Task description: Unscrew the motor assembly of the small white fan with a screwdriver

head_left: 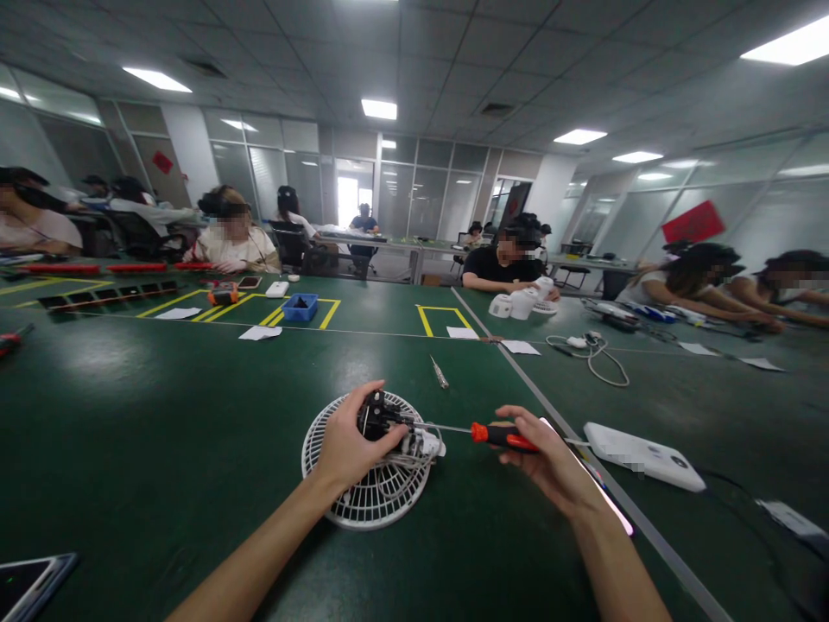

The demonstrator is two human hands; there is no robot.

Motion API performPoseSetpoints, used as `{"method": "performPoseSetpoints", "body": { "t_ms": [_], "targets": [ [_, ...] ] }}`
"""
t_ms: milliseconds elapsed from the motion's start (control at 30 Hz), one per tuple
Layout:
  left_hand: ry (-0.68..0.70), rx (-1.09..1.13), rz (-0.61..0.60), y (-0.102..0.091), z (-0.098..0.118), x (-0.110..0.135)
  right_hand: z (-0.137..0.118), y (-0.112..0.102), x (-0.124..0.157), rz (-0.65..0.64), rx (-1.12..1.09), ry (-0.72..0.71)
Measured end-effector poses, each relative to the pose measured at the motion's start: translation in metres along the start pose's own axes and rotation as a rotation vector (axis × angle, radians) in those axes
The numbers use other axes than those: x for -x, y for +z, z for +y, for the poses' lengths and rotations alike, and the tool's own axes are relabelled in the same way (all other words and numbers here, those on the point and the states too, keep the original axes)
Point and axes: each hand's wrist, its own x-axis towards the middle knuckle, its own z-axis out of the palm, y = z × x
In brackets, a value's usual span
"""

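On the green table lies a round white fan grille (369, 510), with a black fan motor (374, 416) and white wiring parts (420, 444) on top of it. My left hand (353, 441) grips the black motor, thumb stretched toward the screwdriver's shaft. In my right hand (544, 462) is a red-and-black screwdriver (505, 436), held level by its handle. Its shaft points left and reaches the motor; the tip's exact contact is hidden near my left thumb. A small slim screwdriver-like tool (439, 372) lies beyond the grille.
To the right are a white power bank-like box (641, 455) and a lit phone (602, 488) under my right wrist. A coiled white cable (592, 350) lies farther back. Beyond stand a blue bin (300, 307) and white housings (522, 302) near a co-worker. Another phone (32, 583) lies front left.
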Motion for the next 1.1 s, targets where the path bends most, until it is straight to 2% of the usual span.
{"method": "performPoseSetpoints", "body": {
  "t_ms": [100, 167, 433, 533, 700, 767, 933, 1100],
  "targets": [
    [-0.019, 0.007, 0.010, -0.0001, -0.0003, -0.0002, 0.0004, 0.0049, -0.0014, 0.032, 0.091, 0.109],
    [-0.022, 0.011, 0.014, -0.0002, -0.0008, -0.0001, 0.0009, 0.0050, -0.0028, 0.039, 0.119, 0.128],
    [-0.012, -0.006, 0.013, -0.0011, 0.0002, -0.0001, 0.0009, -0.0025, -0.0030, -0.016, -0.025, -0.016],
    [0.003, -0.005, 0.012, -0.0015, 0.0007, -0.0003, 0.0008, 0.0004, -0.0020, -0.012, 0.015, -0.046],
    [-0.017, -0.009, 0.024, -0.0006, -0.0006, -0.0001, 0.0040, 0.0037, -0.0050, 0.048, 0.201, 0.110],
    [-0.016, -0.010, 0.027, -0.0001, -0.0007, -0.0002, 0.0049, 0.0024, -0.0072, 0.045, 0.222, 0.131],
    [0.004, -0.016, 0.021, -0.0002, -0.0002, -0.0005, 0.0030, -0.0017, -0.0088, 0.084, 0.061, 0.043],
    [0.004, 0.003, 0.006, -0.0002, -0.0013, -0.0001, 0.0072, -0.0029, -0.0094, 0.070, -0.132, -0.004]
  ]
}}
